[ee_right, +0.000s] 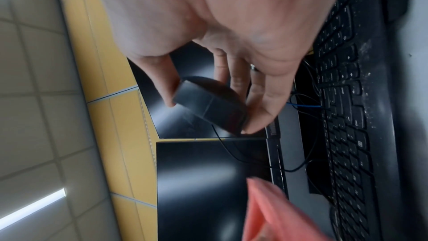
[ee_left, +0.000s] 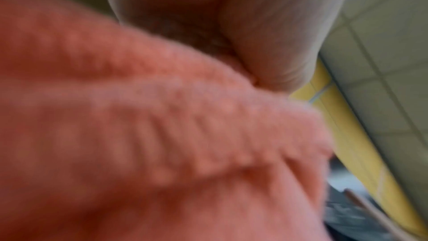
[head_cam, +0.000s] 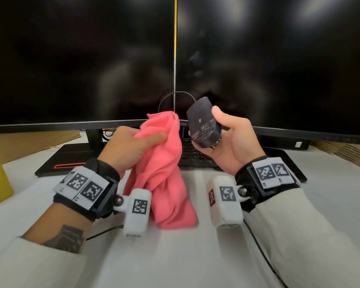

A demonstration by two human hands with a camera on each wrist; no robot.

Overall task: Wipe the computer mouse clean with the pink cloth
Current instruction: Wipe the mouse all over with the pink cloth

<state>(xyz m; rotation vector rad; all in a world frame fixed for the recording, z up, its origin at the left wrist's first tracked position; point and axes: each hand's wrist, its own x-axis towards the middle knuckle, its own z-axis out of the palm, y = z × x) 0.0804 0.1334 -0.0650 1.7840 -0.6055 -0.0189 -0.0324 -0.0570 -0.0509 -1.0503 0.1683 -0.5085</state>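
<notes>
Holding the computer mouse (head_cam: 204,123) lifted above the keyboard (head_cam: 192,153), underside up, the right hand (head_cam: 233,142) clamps it between thumb and fingers; the left hand (head_cam: 131,146), left of the keyboard, grips the pink cloth (head_cam: 164,173), which hangs to the desk (head_cam: 175,256). Only the right wrist view shows the mouse's curved top (ee_right: 208,102); the left wrist view is mostly blurred cloth (ee_left: 162,135). Label print on the underside is unreadable.

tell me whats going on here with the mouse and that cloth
A person at a desk holds a black computer mouse lifted in the right hand, its underside turned towards them. The left hand grips a bunched pink cloth just beside it, not touching the mouse. Two dark monitors and a keyboard sit behind.
</notes>
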